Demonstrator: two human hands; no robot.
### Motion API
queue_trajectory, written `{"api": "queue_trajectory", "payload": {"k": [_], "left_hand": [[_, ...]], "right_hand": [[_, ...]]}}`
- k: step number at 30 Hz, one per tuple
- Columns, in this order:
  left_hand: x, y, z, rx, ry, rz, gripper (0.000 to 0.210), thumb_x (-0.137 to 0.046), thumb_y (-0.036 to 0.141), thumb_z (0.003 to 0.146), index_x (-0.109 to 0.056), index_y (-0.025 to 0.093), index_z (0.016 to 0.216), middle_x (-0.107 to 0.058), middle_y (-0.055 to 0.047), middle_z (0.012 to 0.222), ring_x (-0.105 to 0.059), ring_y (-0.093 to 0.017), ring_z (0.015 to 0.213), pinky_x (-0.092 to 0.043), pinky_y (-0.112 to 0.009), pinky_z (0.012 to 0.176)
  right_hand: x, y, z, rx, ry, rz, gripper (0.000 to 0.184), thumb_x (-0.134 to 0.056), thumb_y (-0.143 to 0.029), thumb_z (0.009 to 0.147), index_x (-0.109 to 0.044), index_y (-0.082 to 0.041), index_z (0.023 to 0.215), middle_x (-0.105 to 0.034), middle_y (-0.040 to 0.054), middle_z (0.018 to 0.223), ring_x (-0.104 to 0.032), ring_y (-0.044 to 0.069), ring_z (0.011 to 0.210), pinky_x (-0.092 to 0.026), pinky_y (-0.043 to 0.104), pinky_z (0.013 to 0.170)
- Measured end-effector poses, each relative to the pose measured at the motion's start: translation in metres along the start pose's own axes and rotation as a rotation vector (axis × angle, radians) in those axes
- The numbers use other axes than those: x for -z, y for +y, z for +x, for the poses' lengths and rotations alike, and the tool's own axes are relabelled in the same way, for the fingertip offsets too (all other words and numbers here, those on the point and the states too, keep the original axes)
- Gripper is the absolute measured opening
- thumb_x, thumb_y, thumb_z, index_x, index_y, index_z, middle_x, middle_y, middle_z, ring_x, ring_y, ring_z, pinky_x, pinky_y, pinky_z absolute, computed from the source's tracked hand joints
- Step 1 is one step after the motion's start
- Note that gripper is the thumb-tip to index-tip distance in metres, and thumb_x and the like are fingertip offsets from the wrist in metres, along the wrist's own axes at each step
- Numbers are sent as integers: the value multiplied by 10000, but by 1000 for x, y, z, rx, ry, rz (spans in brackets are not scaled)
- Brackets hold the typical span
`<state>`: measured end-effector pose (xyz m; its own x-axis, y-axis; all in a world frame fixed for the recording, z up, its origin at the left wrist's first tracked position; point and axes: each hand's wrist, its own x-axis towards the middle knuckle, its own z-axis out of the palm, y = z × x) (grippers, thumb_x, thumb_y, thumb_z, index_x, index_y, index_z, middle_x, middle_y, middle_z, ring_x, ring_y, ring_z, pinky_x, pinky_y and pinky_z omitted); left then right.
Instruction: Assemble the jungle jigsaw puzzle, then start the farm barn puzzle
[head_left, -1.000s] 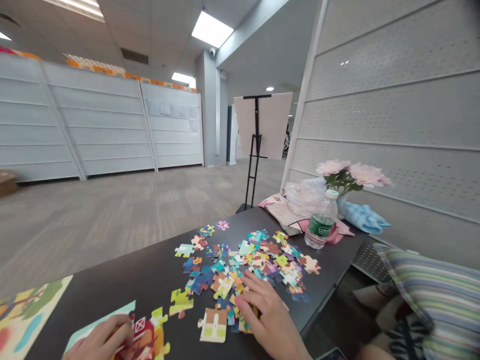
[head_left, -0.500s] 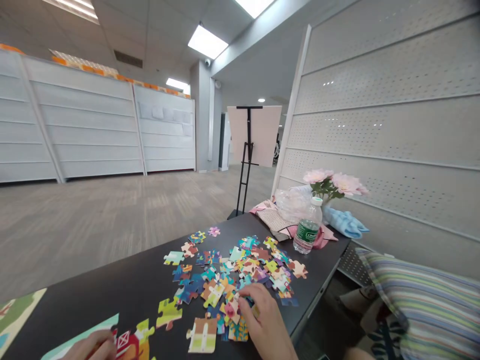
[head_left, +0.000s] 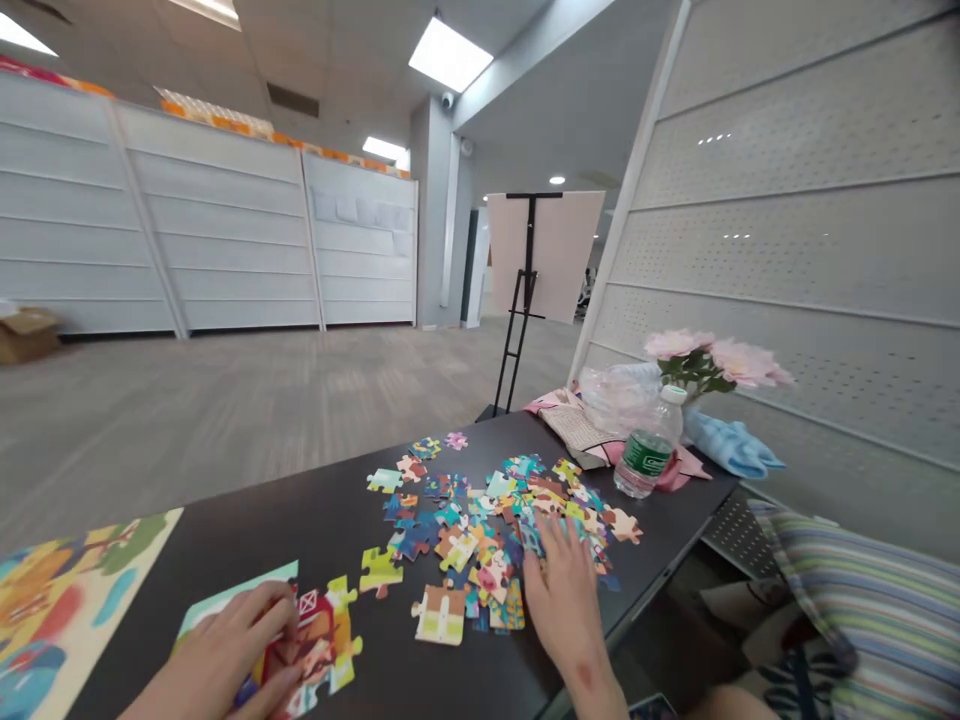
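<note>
My left hand rests with bent fingers on a joined jigsaw section that shows a red barn; thumb and fingertips grip it, and the palm hides part of it. Over the right side of a heap of loose puzzle pieces, my right hand lies with its fingers stretched out, touching pieces. Between the hands lie a brown and cream piece and a lime-green piece, both apart from the heap.
A picture sheet lies at the dark table's left end. At the far right stand a water bottle and pink flowers, beside a blue cloth and plastic wrapping. A striped cushion sits at right.
The view has swung left, showing more of the picture sheet. My right hand has moved from the heap's near edge further over it, its fingers now stretched out. More of my left hand shows.
</note>
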<state>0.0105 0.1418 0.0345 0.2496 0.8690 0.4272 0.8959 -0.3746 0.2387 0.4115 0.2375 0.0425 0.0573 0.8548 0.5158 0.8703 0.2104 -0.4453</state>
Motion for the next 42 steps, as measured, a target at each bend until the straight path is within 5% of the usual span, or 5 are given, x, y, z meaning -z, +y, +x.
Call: {"api": "queue_trajectory", "payload": {"k": [8,17,25,30,42], "left_hand": [[24,19,10,72,-213,-11,282,-576,553,927,-676,303,1007,-668,-45,1221,-662,-249,1095,-567,-331,916],[3,-4,-4,30,-116,15,358,-629,559,889,-660,333,1166,-640,-45,1319,-645,-272,1162,-565,-352,941],[1,-10,-5,-5,-91,46,377,-598,576,899,-654,335,1183,-666,-44,1278,-669,-262,1118,-577,-343,910],[3,-6,-3,-1,-113,29,346,-613,553,895,-656,325,1153,-668,-44,1265,-662,-261,1121,-570,-330,910],[14,8,5,40,-118,8,330,-600,578,901,-672,302,1066,-669,-56,1229,-665,-263,1084,-564,-334,903]], "right_hand": [[6,10,-1,-153,39,176,567,-378,-195,860,-568,-161,1393,-567,111,1437,-476,307,1383,-411,512,1131],[17,-25,-6,259,-284,139,387,-472,-223,952,-657,-240,1291,-658,51,1343,-552,245,1318,-452,445,1109],[36,50,-7,-73,342,79,311,-501,-392,914,-723,-195,1007,-731,117,1057,-637,296,1032,-481,468,950],[35,97,-2,-185,196,-146,435,-546,-560,846,-769,-206,967,-711,122,1111,-584,340,1024,-434,495,915],[32,73,6,-75,317,-119,374,-487,-512,911,-704,-222,819,-741,93,960,-601,309,979,-422,441,883]]}}
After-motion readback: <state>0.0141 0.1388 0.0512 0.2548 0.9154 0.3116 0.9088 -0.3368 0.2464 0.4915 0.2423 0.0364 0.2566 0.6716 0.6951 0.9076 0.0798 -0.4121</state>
